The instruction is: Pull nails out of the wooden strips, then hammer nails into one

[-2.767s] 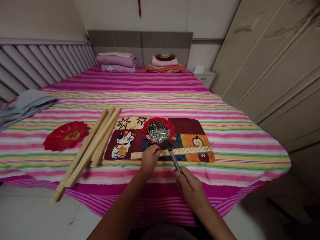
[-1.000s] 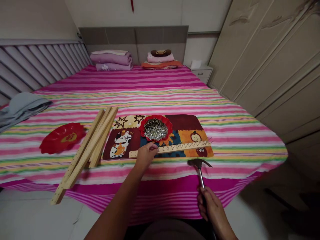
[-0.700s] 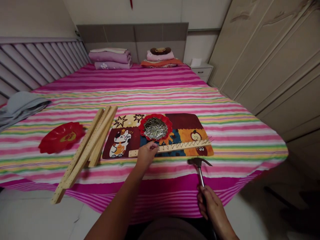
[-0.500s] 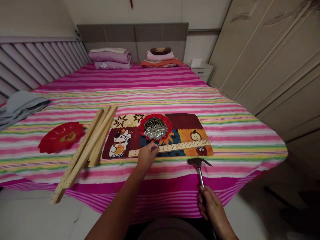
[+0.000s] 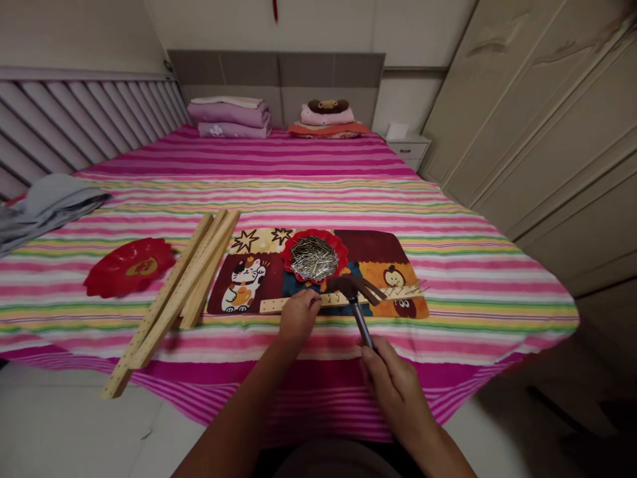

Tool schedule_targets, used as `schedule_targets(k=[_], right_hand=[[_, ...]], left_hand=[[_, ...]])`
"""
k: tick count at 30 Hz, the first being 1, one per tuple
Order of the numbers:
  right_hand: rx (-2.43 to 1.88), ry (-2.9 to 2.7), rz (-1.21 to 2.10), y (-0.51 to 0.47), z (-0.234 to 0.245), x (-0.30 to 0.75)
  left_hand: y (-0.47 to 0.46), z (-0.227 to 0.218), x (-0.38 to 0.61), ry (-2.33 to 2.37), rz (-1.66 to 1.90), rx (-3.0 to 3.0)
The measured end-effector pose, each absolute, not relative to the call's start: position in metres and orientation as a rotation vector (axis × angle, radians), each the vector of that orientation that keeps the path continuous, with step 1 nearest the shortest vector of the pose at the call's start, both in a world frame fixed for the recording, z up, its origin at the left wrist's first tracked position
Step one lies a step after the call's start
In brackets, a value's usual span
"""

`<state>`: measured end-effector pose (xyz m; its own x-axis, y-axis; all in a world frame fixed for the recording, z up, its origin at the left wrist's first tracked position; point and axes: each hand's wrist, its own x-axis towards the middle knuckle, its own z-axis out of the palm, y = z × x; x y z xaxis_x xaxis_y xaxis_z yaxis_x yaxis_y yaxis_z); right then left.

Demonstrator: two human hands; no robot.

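My right hand (image 5: 398, 385) grips a claw hammer (image 5: 362, 322) by its handle. The dark hammer head is over the wooden strip (image 5: 271, 305), close to the fingertips of my left hand (image 5: 300, 313). My left hand pinches what looks like a nail, barely visible, at the strip. Several nails (image 5: 405, 291) stand tilted in a row along the strip's right part; the hammer hides some of them. Small holes show at the strip's left end. Behind my left hand is a red scalloped bowl (image 5: 343, 265) heaped with loose nails (image 5: 314, 257).
Under the strip lies a patterned mat (image 5: 365, 242) on the striped bed (image 5: 472, 285). Several drilled wooden strips (image 5: 169, 302) are piled to the left, overhanging the bed's edge. Beyond them are a red plate (image 5: 112, 269) and grey cloth (image 5: 54, 202). Folded bedding (image 5: 229, 116) sits by the headboard.
My right hand has raised the hammer and brought it left and forward, from near the bed's front to over the strip. My left hand keeps its pinch at the strip. The view has shifted slightly.
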<state>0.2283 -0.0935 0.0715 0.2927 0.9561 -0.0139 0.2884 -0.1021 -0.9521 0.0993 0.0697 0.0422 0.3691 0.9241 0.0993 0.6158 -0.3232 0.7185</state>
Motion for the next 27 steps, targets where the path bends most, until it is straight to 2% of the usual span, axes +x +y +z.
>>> schedule_targets(k=[4,10,13,18,22,27], right_hand=[[-1.612,-1.248,0.860,-0.089,0.072,0.224],[-1.735,-0.951,0.858,-0.134,0.041,0.242],[-1.817,-0.659,0.888,-0.153,0.014,0.253],[-1.656,-0.244,0.984,-0.166,-0.018,0.250],[-1.609,-0.177,1.084,-0.161,-0.015,0.247],[-1.595,-0.192,1.122,-0.154,-0.005,0.247]], left_hand=[[0.069,0.045,0.100,1.343,0.664,2.070],[0.068,0.043,0.102,1.365,0.671,2.036],[0.071,0.044,0.097,1.378,0.658,2.015],[0.098,0.065,0.083,1.493,0.672,2.139],[0.129,0.082,0.091,1.649,0.405,2.464],[0.143,0.084,0.109,1.722,0.241,2.492]])
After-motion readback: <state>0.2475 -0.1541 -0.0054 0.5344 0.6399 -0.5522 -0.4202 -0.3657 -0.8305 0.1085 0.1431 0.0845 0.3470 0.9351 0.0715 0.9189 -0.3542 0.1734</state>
